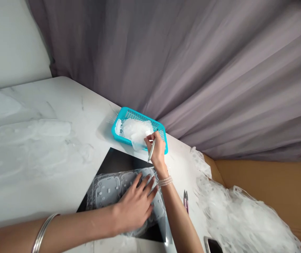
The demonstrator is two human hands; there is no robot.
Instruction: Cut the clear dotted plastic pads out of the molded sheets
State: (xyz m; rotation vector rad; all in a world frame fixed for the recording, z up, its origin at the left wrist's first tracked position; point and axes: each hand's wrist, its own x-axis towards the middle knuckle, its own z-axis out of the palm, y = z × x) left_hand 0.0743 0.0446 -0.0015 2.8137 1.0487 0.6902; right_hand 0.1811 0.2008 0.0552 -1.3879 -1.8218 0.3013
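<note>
1. The right-hand grip (157, 149) is closed around a slim white tool (151, 151); its fingertips also appear to pinch a piece of film (137, 141).
2. That film, thin and whitish, hangs over the near rim of a blue basket (123, 138), on top of the pale pieces (139, 125) heaped inside.
3. The left-hand grip (136, 207) is released, lying palm down with fingers spread on a clear plastic sheet (108, 191) bearing moulded shapes.
4. The sheet lies on a black board (125, 161), on the marbled white bench (82, 116).
5. Right of the right forearm lie a pink-handled tool (186, 202) and a partly visible phone (215, 245).
6. Farther right is a translucent heap (234, 214); more clear sheets (34, 147) lie at left.
7. A grey curtain (166, 63) hangs behind the basket.
</note>
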